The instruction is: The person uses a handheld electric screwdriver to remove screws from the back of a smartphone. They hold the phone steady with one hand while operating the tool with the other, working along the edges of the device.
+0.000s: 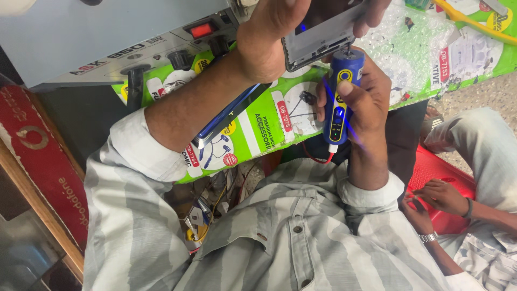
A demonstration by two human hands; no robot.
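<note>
My left hand grips a grey phone body at the top of the view, holding it tilted above a green printed sheet. My right hand is wrapped around a blue and yellow electric screwdriver. Its tip points up and touches the lower edge of the phone. A thin red cable hangs from the tool's lower end. A blue light glows near the phone and along the tool.
A grey box with a red switch and black knobs stands at upper left. A flat dark blue panel lies under my left forearm. Bubble wrap sits at upper right. Another person's hands rest by a red seat.
</note>
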